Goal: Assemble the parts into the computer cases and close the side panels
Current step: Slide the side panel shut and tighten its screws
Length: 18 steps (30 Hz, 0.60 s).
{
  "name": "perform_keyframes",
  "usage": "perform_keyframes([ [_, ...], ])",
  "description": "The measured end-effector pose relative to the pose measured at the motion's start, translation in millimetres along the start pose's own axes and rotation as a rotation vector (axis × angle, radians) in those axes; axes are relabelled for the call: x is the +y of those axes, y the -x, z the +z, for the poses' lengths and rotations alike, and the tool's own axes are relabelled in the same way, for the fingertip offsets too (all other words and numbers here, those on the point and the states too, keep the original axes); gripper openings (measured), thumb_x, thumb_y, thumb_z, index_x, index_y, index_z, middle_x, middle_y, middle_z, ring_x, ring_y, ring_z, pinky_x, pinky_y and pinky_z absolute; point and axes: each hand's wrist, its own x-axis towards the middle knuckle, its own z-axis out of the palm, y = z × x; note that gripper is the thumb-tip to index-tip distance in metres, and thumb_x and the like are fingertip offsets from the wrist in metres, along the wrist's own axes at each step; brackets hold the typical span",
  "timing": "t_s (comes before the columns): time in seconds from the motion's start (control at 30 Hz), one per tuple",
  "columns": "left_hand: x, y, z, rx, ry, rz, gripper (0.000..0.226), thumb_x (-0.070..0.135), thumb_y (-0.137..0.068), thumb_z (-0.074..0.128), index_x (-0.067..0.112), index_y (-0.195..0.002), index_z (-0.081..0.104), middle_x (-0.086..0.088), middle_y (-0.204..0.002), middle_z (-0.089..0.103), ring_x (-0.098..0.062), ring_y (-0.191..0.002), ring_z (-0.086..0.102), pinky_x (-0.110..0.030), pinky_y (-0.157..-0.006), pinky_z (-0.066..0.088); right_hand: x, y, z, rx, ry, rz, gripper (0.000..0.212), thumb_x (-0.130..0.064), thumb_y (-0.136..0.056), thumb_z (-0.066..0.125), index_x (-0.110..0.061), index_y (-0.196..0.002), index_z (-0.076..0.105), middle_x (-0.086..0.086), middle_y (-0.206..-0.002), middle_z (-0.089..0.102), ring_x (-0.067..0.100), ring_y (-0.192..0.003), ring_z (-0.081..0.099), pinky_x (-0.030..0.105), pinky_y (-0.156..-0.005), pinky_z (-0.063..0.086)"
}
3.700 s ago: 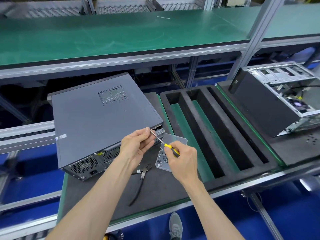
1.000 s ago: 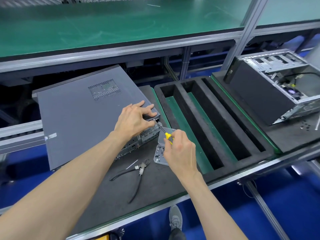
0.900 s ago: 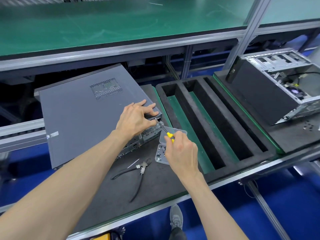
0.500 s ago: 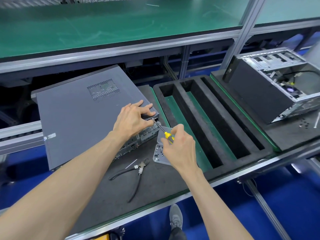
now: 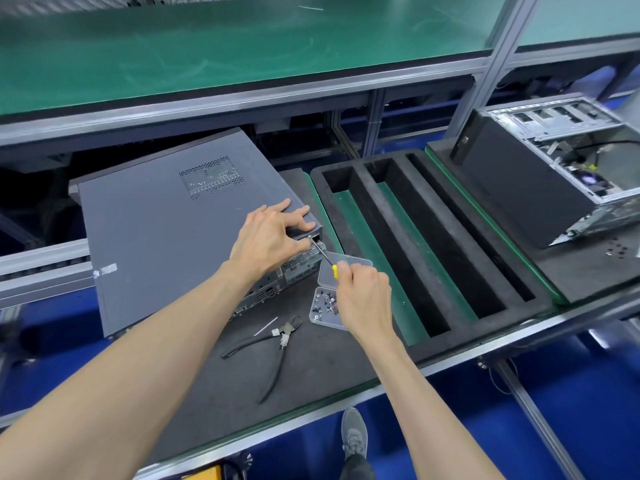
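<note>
Head view: left hand [image 5: 268,237] braces case [image 5: 166,223] edge; right hand [image 5: 363,299] pinches screwdriver [image 5: 322,252].

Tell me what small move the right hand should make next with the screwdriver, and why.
Probably keep turning the screwdriver: the right hand holds it with its tip at the closed case's rear corner, and the left hand steadies the side panel there.

I see black pliers [image 5: 277,341] lying on the dark mat [image 5: 311,368], with a thin white strip [image 5: 265,326] just beside them. A black foam tray [image 5: 446,244] with long slots sits near. A grey shoe [image 5: 354,432] shows below
</note>
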Motion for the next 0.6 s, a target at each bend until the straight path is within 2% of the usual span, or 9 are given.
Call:
perform_keyframes([
  [0.07,0,0,0,-0.001,-0.002,0.005,0.029,0.032,-0.077,0.076,0.036,-0.105,0.078,0.016,-0.136,0.061,-0.012,-0.144,0.04,-0.045,-0.118,0.031,1,1,-4,0.039,0.019,-0.107,0.028,-0.026,-0.096,0.06,-0.011,-0.077,0.046,0.003,-0.069,0.053,0.031,-0.067,0.048,0.038,-0.06,0.033],
  [0.13,-1,0,0,0.004,0.0,0.01,0.028,0.032,-0.077,0.076,0.036,-0.105,0.078,0.016,-0.136,0.061,-0.013,-0.144,0.04,-0.045,-0.118,0.031,3,5,-5,0.11,0.141,-0.263,0.018,-0.014,-0.092,0.068,-0.005,-0.09,0.052,0.009,-0.08,0.057,0.033,-0.063,0.056,0.036,-0.052,0.036],
  [0.23,-1,0,0,0.003,0.005,0.009,0.028,0.031,-0.077,0.077,0.036,-0.105,0.078,0.014,-0.135,0.062,-0.014,-0.144,0.041,-0.045,-0.119,0.03,4,9,-3,0.178,0.294,-0.369,0.023,-0.008,-0.084,0.078,-0.001,-0.078,0.057,0.012,-0.066,0.054,0.032,-0.04,0.051,0.031,-0.035,0.033],
  [0.3,-1,0,0,0.011,0.003,0.011,0.029,0.031,-0.077,0.077,0.035,-0.106,0.078,0.013,-0.134,0.063,-0.014,-0.143,0.042,-0.046,-0.118,0.032,5,9,-2,0.205,0.304,-0.372,0.029,-0.012,-0.082,0.082,-0.002,-0.073,0.057,0.011,-0.058,0.054,0.029,-0.036,0.049,0.028,-0.036,0.029],
  [0.4,0,0,0,0.016,-0.001,0.009,0.029,0.031,-0.077,0.076,0.035,-0.106,0.078,0.014,-0.134,0.063,-0.014,-0.143,0.041,-0.044,-0.117,0.032,6,8,0,0.188,0.249,-0.276,0.036,-0.022,-0.091,0.073,-0.005,-0.066,0.053,0.014,-0.053,0.056,0.036,-0.043,0.053,0.029,-0.046,0.026],
  [0.5,1,1,-1,0.005,-0.008,0.004,0.029,0.031,-0.078,0.075,0.036,-0.106,0.078,0.015,-0.136,0.062,-0.013,-0.144,0.04,-0.043,-0.118,0.031,3,5,4,0.015,0.029,-0.059,0.053,-0.033,-0.103,0.051,-0.01,-0.056,0.041,0.007,-0.05,0.048,0.036,-0.055,0.046,0.036,-0.056,0.029],
  [0.6,1,1,-1,0.006,-0.009,0.0,0.029,0.031,-0.078,0.075,0.037,-0.106,0.078,0.016,-0.136,0.061,-0.012,-0.144,0.04,-0.042,-0.118,0.03,2,-2,4,-0.055,-0.195,0.13,0.056,-0.033,-0.101,0.049,0.004,-0.058,0.051,0.014,-0.055,0.058,0.032,-0.059,0.052,0.043,-0.061,0.044],
])
